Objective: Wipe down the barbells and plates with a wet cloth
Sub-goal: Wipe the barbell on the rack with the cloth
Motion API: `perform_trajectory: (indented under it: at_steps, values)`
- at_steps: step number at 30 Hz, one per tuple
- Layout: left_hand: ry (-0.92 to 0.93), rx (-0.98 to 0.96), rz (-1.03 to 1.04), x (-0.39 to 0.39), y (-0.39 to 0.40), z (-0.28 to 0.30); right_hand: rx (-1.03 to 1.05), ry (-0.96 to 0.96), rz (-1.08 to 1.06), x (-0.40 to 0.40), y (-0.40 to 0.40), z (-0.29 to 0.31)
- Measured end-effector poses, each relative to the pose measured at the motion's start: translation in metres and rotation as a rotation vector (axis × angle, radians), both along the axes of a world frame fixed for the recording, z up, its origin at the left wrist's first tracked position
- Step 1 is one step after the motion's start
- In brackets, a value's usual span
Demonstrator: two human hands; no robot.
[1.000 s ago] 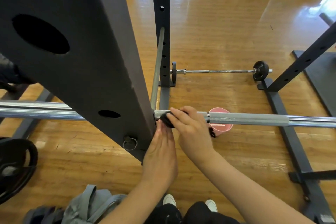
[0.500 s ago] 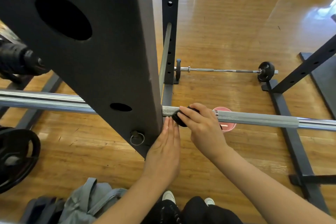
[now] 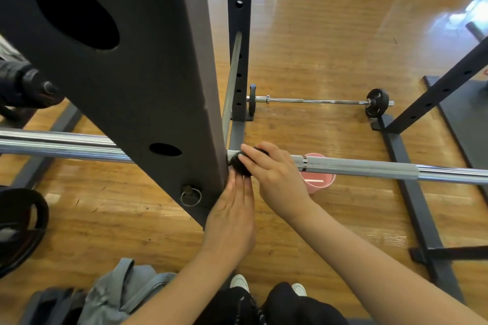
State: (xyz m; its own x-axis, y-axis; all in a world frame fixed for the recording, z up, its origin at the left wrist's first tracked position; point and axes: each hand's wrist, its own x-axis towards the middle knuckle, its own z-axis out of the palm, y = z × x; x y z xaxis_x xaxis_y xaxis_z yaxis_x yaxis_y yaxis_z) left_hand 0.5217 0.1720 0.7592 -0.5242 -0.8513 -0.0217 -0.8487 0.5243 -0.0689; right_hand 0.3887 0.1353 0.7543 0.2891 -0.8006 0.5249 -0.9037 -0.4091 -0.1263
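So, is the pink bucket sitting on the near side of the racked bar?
No, the pink bucket stands on the floor beyond the racked bar, which crosses in front of it.

We are in a gym: a dark steel power rack upright point(image 3: 148, 82) with pin holes stands on a glossy wooden floor point(image 3: 330, 42), a steel barbell point(image 3: 369, 169) crosses it, a second loaded barbell point(image 3: 317, 101) lies beyond, and a black weight plate point(image 3: 21, 227) (partly cut off) sits at left.

One head-worn wide-angle view looks steeply down, close over the rack upright point(image 3: 137, 82) and floor point(image 3: 330, 34).
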Motion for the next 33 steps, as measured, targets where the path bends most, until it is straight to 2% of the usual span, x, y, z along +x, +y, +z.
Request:
perform_trajectory:
  at_steps: [2, 8, 12, 14, 16, 20, 23, 27, 30, 33]
  values:
    - [-0.029, -0.043, 0.013, -0.001, 0.001, 0.001, 0.03, 0.032, -0.012, -0.004, 0.001, -0.006]
    - [-0.004, -0.098, 0.053, -0.008, 0.002, -0.003, -0.03, -0.065, -0.193, -0.025, 0.02, -0.003]
    - [-0.064, -0.009, 0.079, -0.011, 0.003, -0.002, 0.015, -0.059, -0.129, 0.007, 0.006, 0.008]
    - [-0.099, -0.011, 0.095, -0.011, 0.004, 0.003, 0.059, 0.0, -0.097, 0.018, 0.003, 0.004]
    - [-0.146, -0.092, 0.077, -0.009, 0.004, 0.003, 0.062, -0.01, -0.097, 0.009, 0.005, -0.002]
    - [-0.086, -0.082, 0.102, -0.006, 0.002, -0.004, 0.003, -0.105, -0.17, -0.027, 0.02, -0.009]
    - [0.072, -0.094, 0.11, -0.012, 0.002, -0.002, -0.012, -0.105, -0.196, -0.027, 0.019, -0.002]
    - [0.101, -0.018, 0.149, -0.023, -0.005, 0.01, 0.004, -0.05, -0.122, -0.007, 0.011, 0.007]
    - [-0.019, 0.052, 0.177, -0.031, -0.012, 0.012, 0.015, -0.041, -0.127, -0.014, 0.018, -0.004]
    - [-0.083, 0.069, 0.132, -0.028, -0.013, 0.01, 0.002, -0.056, -0.238, -0.037, 0.031, -0.011]
